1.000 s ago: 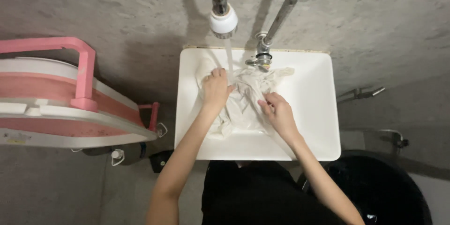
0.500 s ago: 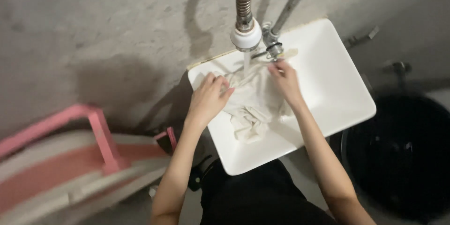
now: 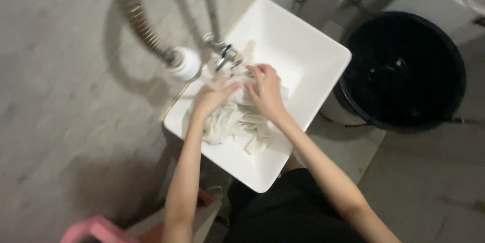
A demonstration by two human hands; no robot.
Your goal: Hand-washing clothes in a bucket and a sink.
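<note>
A white rectangular sink (image 3: 303, 40) holds a bunched wet white cloth (image 3: 237, 121). My left hand (image 3: 212, 97) grips the cloth at its upper left, just below the white spray head (image 3: 186, 64) on a ribbed metal hose. My right hand (image 3: 265, 91) presses down on the top of the cloth beside the left hand, fingers curled into the fabric. A metal tap (image 3: 225, 51) sits at the sink's back rim, close to both hands.
A large black bucket (image 3: 404, 71) stands right of the sink. A pink frame corner (image 3: 96, 230) shows at the bottom left. Grey concrete wall and floor surround the sink. My dark clothing (image 3: 283, 212) is below the sink.
The view has swung round, tilting the sink and bringing the bucket into full sight. My hands have come together on the cloth, which is more gathered up than before.
</note>
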